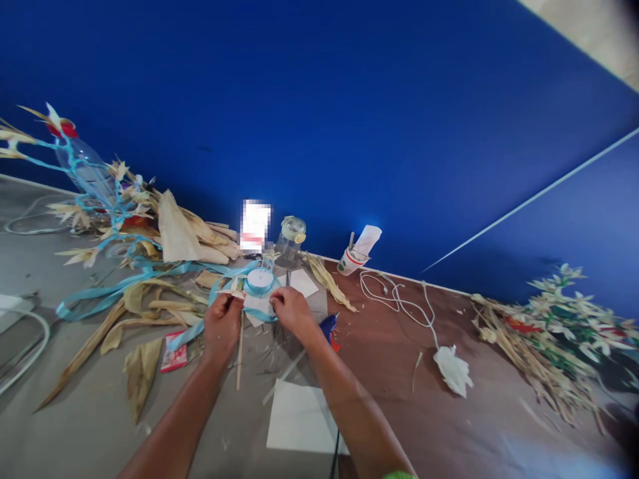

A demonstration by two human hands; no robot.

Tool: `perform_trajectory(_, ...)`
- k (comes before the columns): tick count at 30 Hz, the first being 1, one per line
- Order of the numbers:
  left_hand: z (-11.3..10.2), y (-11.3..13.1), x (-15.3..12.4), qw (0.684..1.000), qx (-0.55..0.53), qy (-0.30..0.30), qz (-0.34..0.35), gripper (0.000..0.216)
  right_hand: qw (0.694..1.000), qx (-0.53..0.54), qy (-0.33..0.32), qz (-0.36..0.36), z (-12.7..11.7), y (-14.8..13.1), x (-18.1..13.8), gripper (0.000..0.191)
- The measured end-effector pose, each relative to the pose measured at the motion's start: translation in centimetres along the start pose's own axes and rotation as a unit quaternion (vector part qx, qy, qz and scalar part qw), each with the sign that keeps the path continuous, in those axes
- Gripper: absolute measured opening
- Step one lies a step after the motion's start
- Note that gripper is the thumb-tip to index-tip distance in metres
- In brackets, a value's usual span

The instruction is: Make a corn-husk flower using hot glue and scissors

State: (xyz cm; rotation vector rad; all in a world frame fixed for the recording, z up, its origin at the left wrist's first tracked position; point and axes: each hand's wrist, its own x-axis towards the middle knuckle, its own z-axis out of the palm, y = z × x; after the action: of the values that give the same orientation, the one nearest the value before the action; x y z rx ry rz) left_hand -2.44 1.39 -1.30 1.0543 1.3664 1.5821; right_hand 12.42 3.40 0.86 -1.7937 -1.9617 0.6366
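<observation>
The pale husk piece [234,291] looked light, papery and easily torn, best pinched at its base. It sat at the fingertips of the left hand [223,326], which pinched it. The right hand [291,309] was curled nearby; its grip I couldn't tell. 1 ribbon spool [260,281] lay just beyond.

Left hand [223,322] pinches pale piece [232,292]; exact grip too small to tell. Right hand [291,308]: contents of fingertips unclear. Bright upright panel [255,225] pixelated, unreadable. White sheet [294,416] partly hidden behind right forearm [354,406]. Bottom edge cuts both forearms; right edge cuts white flowers [584,319].
</observation>
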Motion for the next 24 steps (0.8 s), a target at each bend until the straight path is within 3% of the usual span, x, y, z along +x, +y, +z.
perform_trajectory(5,0.0,0.1,-0.1,1.000,0.012,0.006,-0.012,0.022,0.994,-0.077,-0.036,-0.071,0.9,-0.2,-0.2,0.033)
perform_trajectory(12,0.0,-0.4,0.0,0.999,0.019,0.008,-0.030,0.024,0.987,-0.106,-0.048,-0.113,1.5,-0.8,-0.6,0.030)
perform_trajectory(17,0.1,-0.3,-0.2,1.000,0.010,0.005,-0.026,0.025,0.998,-0.042,0.044,-0.031,-0.1,-0.1,0.2,0.025)
perform_trajectory(24,0.1,-0.7,-0.3,1.000,0.005,-0.002,-0.026,0.024,0.992,-0.052,0.100,0.052,-1.8,1.7,0.9,0.025)
